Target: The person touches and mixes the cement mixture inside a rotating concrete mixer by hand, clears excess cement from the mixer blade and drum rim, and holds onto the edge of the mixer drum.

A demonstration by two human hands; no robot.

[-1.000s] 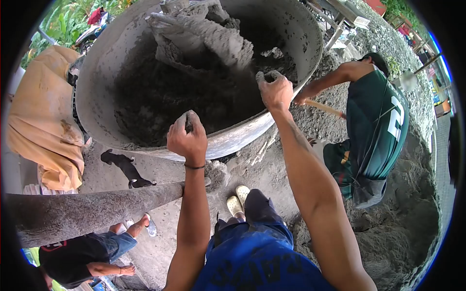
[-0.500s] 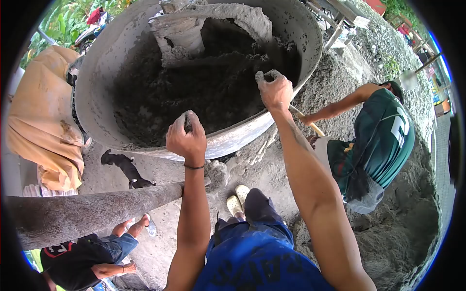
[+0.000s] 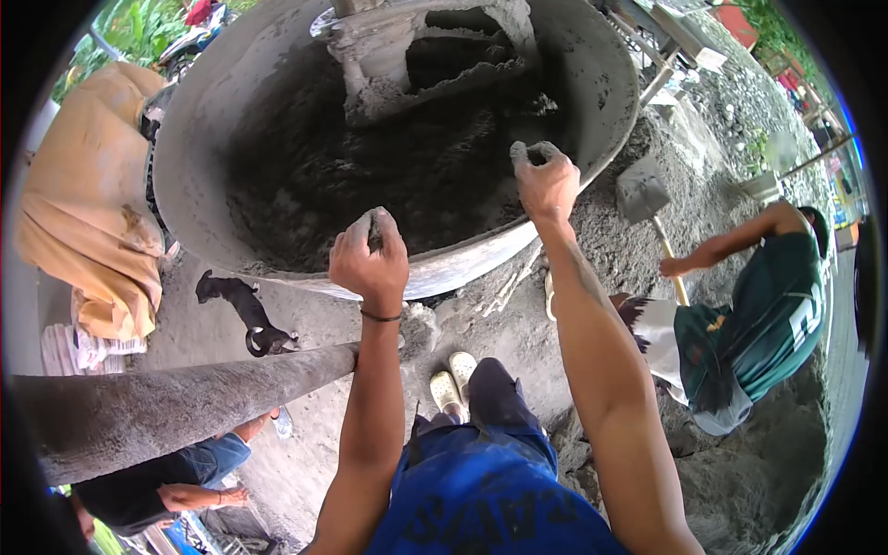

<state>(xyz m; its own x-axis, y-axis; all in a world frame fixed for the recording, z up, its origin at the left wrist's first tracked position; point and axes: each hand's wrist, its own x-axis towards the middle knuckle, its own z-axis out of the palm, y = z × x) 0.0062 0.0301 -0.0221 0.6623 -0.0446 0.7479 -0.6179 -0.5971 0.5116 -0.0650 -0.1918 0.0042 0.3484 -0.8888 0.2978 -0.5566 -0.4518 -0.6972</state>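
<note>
Overhead view: looking down from above the mixer onto two outstretched bare arms.
Left hand (image 3: 370,254): clenched around a lump of grey wet mix, held over the near rim of the mixer drum (image 3: 199,120); a dark band sits on the wrist.
Right hand (image 3: 546,180): fingers curled tight on a second clump of wet mix, held just inside the drum's right rim.
Wet mix (image 3: 407,166): dark, lumpy, filling the drum floor from the near rim to the far side.
Paddle (image 3: 416,46): caked grey, standing at the far middle of the drum, well apart from both hands.
Drum rim: a pale band coated in cement; both hands are at its near arc, with open mix between them.
Pipe (image 3: 185,407): a thick cement-crusted bar running from the left edge to the left forearm, meeting it below the wrist.
Co-worker in green jersey (image 3: 758,324): bent over at the right, gripping a shovel (image 3: 643,190) whose blade is raised near the drum's right outer wall.
Sand heap (image 3: 768,462): fills the ground at right and lower right.
Dog (image 3: 240,310): black, on the bare ground just below the drum's near-left wall.
Person in jeans (image 3: 176,481): under the pipe at lower left.
Orange tarp (image 3: 83,203): draped left of the drum.
Open room: bare ground between drum and the person's own feet.
</note>
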